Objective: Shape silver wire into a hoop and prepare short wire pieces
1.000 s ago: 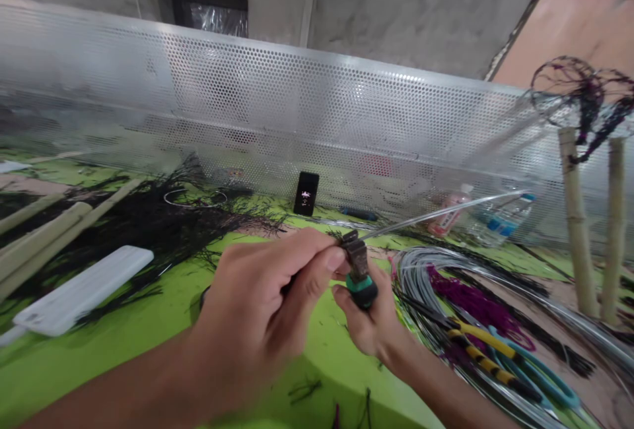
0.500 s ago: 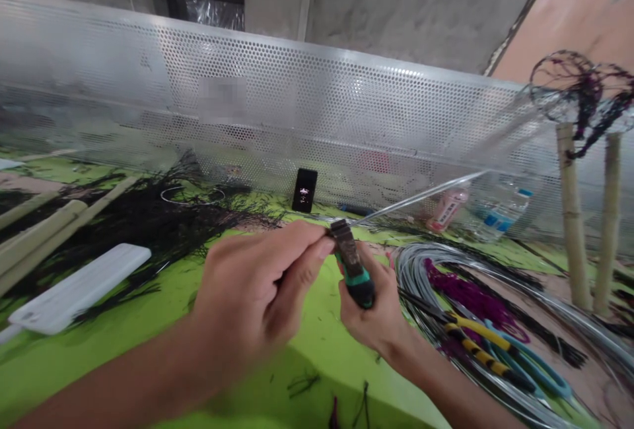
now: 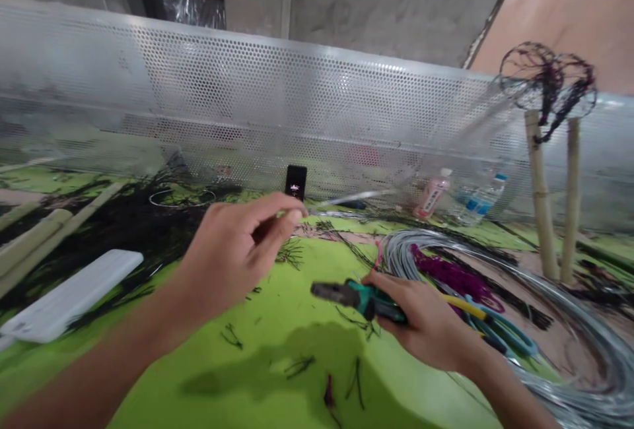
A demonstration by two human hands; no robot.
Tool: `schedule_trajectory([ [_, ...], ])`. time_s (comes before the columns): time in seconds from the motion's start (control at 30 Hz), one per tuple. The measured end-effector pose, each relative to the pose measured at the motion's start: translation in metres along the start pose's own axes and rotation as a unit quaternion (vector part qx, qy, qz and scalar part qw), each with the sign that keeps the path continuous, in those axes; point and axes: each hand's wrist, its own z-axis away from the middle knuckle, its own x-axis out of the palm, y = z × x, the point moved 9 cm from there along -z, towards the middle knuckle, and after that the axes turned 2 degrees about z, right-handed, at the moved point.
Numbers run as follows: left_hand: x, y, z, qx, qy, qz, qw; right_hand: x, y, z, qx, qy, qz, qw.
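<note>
My left hand [image 3: 232, 251] is raised over the green table [image 3: 148, 376], pinching one end of a thin silver wire [image 3: 347, 199] between thumb and forefinger; the wire runs off to the right. My right hand [image 3: 426, 323] is lower and to the right, closed round the teal handles of a pair of pliers [image 3: 351, 295]. The dark jaws point left and lie level, just above the table, apart from the wire.
A coil of silver wire [image 3: 545, 297] lies at the right with magenta strands [image 3: 450, 277] and teal scissors [image 3: 500, 333] on it. Black fibres [image 3: 129, 218] and a white block [image 3: 69, 294] lie left. A perforated metal screen [image 3: 297, 105], phone [image 3: 296, 181], bottles [image 3: 433, 193] and bamboo posts [image 3: 539, 198] stand behind.
My right hand has dropped the pliers away from the wire and turned them level, jaws pointing left. My left hand has moved up and left, still pinching the wire. The view has shifted right.
</note>
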Motion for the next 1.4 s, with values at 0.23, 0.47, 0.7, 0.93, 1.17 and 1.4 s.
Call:
schedule_trajectory([
  [0.23, 0.055, 0.008, 0.042, -0.029, -0.156, 0.032, 0.987, 0.031, 0.081, 0.037, 0.099, -0.043, 0.161, 0.981],
  [0.47, 0.079, 0.010, 0.076, -0.066, -0.231, 0.048, 0.969, -0.019, 0.057, 0.051, 0.019, 0.053, 0.116, 0.992],
  [0.7, 0.086, 0.012, 0.083, -0.100, -0.220, 0.105, 0.965, -0.048, -0.057, 0.037, -0.212, 0.184, 0.041, 0.959],
  [0.93, 0.074, 0.024, 0.083, -0.025, -0.152, 0.031, 0.988, -0.033, -0.072, 0.019, -0.255, 0.175, -0.030, 0.950],
  [1.17, 0.064, 0.020, 0.090, -0.030, -0.107, 0.006, 0.994, -0.029, -0.062, 0.019, -0.224, 0.147, -0.081, 0.960],
  [1.4, 0.064, 0.011, 0.090, -0.026, -0.123, -0.033, 0.992, -0.032, -0.055, 0.016, -0.203, 0.171, -0.077, 0.961],
])
